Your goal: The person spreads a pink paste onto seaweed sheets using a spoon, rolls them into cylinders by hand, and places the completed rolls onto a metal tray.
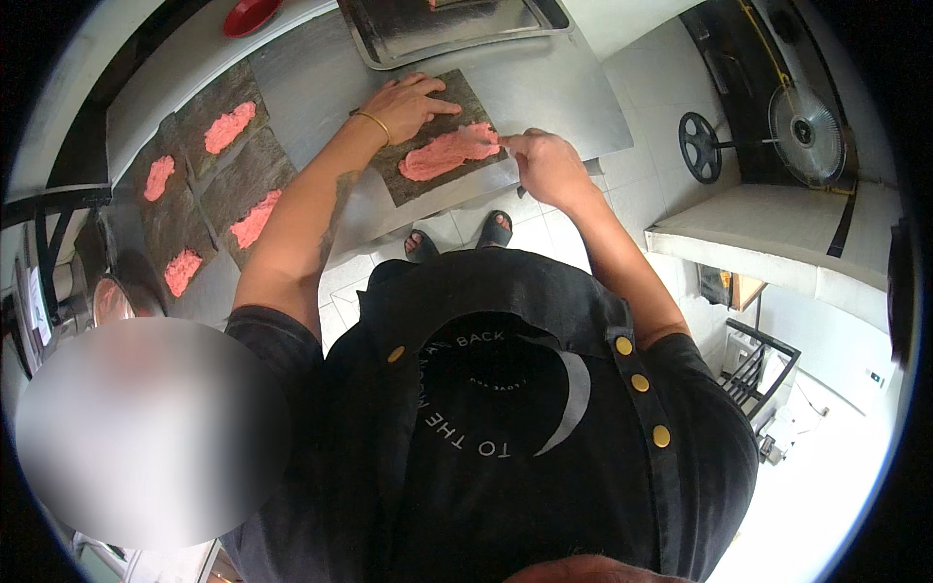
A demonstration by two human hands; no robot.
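Pink paste (442, 155), like minced meat or fish, lies in a long strip along the near side of a dark, thin sheet (418, 188) that looks like dried seaweed. My left hand (413, 105) rests on the sheet's far part, fingers spread, holding nothing. At the strip's right end is my right hand (546, 167), curled closed with the index finger reaching to the paste. A dark tip (522, 193) shows below this hand, perhaps part of a thin tool. Most of what it grips is hidden.
Several more dark sheets (243, 167) with pink paste lie to the left on the metal table (301, 73). A metal tray (466, 47) sits at the far side, a red bowl (251, 15) at the far left. A metal bowl (113, 299) and a blurred-out person are at left; a fan (805, 131) stands right.
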